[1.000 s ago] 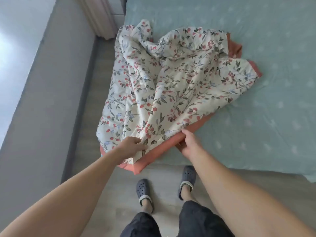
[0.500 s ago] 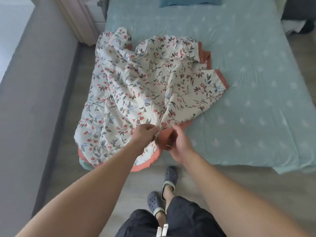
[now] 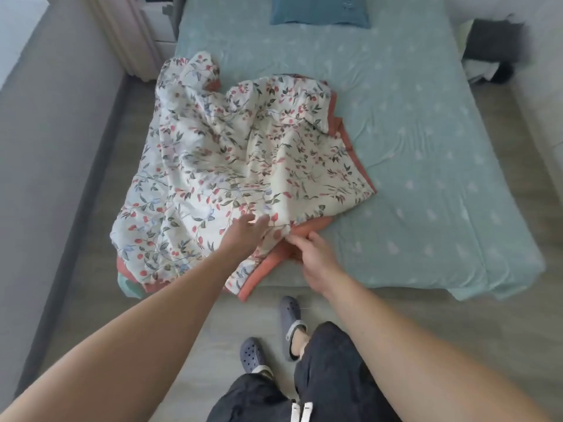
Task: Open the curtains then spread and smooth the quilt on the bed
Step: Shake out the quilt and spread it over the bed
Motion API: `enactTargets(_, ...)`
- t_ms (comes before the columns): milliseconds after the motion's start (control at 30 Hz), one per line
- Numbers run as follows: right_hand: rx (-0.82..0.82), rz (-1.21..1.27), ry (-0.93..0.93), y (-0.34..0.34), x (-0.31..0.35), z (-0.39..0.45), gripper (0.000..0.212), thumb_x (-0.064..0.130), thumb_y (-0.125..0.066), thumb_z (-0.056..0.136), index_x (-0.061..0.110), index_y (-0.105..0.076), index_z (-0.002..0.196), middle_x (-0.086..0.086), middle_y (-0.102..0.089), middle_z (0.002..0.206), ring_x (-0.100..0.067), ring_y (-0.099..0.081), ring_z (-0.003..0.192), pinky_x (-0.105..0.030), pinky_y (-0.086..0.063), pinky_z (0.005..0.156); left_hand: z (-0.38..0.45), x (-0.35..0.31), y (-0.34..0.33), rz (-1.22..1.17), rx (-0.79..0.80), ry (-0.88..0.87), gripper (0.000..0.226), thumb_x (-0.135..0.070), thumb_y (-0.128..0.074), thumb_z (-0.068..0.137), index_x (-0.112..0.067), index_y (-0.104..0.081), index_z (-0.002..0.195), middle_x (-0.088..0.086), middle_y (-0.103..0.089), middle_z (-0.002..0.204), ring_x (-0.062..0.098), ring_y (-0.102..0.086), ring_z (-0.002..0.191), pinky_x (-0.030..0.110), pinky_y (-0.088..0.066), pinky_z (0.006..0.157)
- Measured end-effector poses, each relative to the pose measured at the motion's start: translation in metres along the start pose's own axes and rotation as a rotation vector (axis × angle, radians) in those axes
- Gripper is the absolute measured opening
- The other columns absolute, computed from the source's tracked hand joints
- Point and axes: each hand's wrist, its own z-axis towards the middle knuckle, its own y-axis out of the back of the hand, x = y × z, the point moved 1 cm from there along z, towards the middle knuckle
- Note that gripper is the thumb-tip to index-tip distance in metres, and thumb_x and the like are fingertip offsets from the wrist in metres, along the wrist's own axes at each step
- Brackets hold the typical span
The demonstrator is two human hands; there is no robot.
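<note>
Floral quilt [image 3: 243,166] bunched at bed [image 3: 426,147] near-left corner; right hand [image 3: 313,254] fingers pinch coral hem, left hand [image 3: 243,236] fingers spread flat; should grip corners, pull wide.

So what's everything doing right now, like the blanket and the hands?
Quilt: bunched and wrinkled, partly hanging off the bed's near corner.
Left hand: open, flat on the quilt.
Right hand: pinching the quilt's orange edge.
Sheet: spread flat, mostly uncovered.
Pillow: lying at the far end.
</note>
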Motion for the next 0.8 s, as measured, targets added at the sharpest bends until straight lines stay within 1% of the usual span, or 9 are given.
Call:
enactTargets(100, 0.053, 0.027, -0.033, 0.014, 0.001, -0.012, 0.027, 0.019, -0.075, 0.092, 0.001, -0.068, 0.111, -0.025, -0.074, 0.119, -0.037, -0.071, 0.118, -0.041, -0.06, 0.085, -0.003, -0.027, -0.041, -0.1, 0.091, -0.034, 0.042, -0.049, -0.059, 0.099, -0.012, -0.077, 0.105, 0.007, -0.071, 0.095, 0.027, -0.066, 0.094, 0.039, -0.054, 0.087)
enactTargets(200, 0.006, 0.195, -0.09, 0.037, 0.016, 0.002, 0.03, 0.028, -0.065, 0.1, 0.006, -0.075, 0.117, -0.015, -0.078, 0.108, -0.026, -0.073, 0.099, -0.036, -0.056, 0.077, 0.001, -0.047, -0.064, -0.184, 0.013, -0.013, 0.033, -0.034, -0.069, 0.094, -0.002, -0.075, 0.089, 0.008, -0.064, 0.071, 0.021, -0.057, 0.073, 0.033, -0.047, 0.069)
enactTargets(367, -0.015, 0.471, -0.286, 0.073, 0.033, 0.054, 0.034, 0.041, -0.06, 0.102, 0.016, -0.069, 0.081, -0.006, -0.067, 0.071, -0.019, -0.065, 0.064, -0.029, -0.054, 0.06, 0.007, -0.077, -0.072, -0.281, -0.002, -0.013, 0.028, -0.035, -0.072, 0.091, -0.007, -0.075, 0.09, 0.008, -0.065, 0.077, 0.017, -0.057, 0.073, 0.035, -0.047, 0.072)
enactTargets(500, -0.012, 0.612, -0.395, 0.103, 0.046, 0.102, 0.035, 0.022, -0.065, 0.102, -0.002, -0.067, 0.127, -0.021, -0.075, 0.121, -0.037, -0.07, 0.119, -0.045, -0.054, 0.108, 0.01, -0.085, -0.076, -0.365, 0.071, 0.073, 0.023, -0.029, -0.074, 0.094, -0.01, -0.073, 0.081, 0.011, -0.059, 0.078, 0.021, -0.052, 0.074, 0.037, -0.041, 0.072)
enactTargets(533, -0.004, 0.605, -0.431, 0.111, 0.053, 0.11, 0.034, 0.02, -0.062, 0.103, -0.002, -0.065, 0.13, -0.022, -0.074, 0.123, -0.035, -0.073, 0.112, -0.04, -0.055, 0.107, 0.011, -0.09, -0.08, -0.364, 0.06, 0.099, 0.023, -0.03, -0.074, 0.093, -0.014, -0.073, 0.077, 0.01, -0.057, 0.076, 0.021, -0.051, 0.072, 0.036, -0.04, 0.069)
enactTargets(600, 0.004, 0.545, -0.459, 0.12, 0.064, 0.117, 0.028, 0.02, -0.06, 0.104, 0.005, -0.065, 0.126, -0.017, -0.076, 0.112, -0.025, -0.073, 0.082, -0.026, -0.06, 0.075, 0.012, -0.094, -0.08, -0.343, 0.013, 0.139, 0.026, -0.036, -0.075, 0.089, -0.016, -0.072, 0.072, 0.009, -0.057, 0.074, 0.021, -0.051, 0.07, 0.035, -0.04, 0.066)
enactTargets(667, -0.004, 0.51, -0.477, 0.134, 0.073, 0.124, 0.02, 0.023, -0.065, 0.1, 0.011, -0.067, 0.116, -0.011, -0.075, 0.095, -0.02, -0.066, 0.067, -0.027, -0.055, 0.059, 0.015, -0.099, -0.082, -0.296, -0.064, 0.16, 0.031, -0.04, -0.074, 0.088, -0.01, -0.075, 0.081, 0.014, -0.064, 0.078, 0.023, -0.056, 0.074, 0.038, -0.046, 0.071)
enactTargets(733, -0.045, 0.505, -0.453, 0.153, 0.084, 0.125, 0.014, 0.027, -0.069, 0.097, 0.016, -0.068, 0.106, -0.006, -0.072, 0.079, -0.02, -0.065, 0.067, -0.03, -0.055, 0.066, 0.017, -0.106, -0.087, -0.188, -0.156, 0.177, 0.037, -0.042, -0.071, 0.091, -0.005, -0.075, 0.094, 0.017, -0.069, 0.083, 0.023, -0.06, 0.076, 0.04, -0.053, 0.076)
enactTargets(800, -0.07, 0.516, -0.384, 0.166, 0.096, 0.119, 0.022, 0.028, -0.069, 0.096, 0.015, -0.069, 0.115, -0.007, -0.075, 0.092, -0.023, -0.068, 0.085, -0.037, -0.059, 0.082, 0.017, -0.108, -0.088, -0.086, -0.221, 0.204, 0.035, -0.038, -0.068, 0.095, -0.004, -0.076, 0.097, 0.015, -0.071, 0.085, 0.023, -0.061, 0.077, 0.041, -0.055, 0.078)
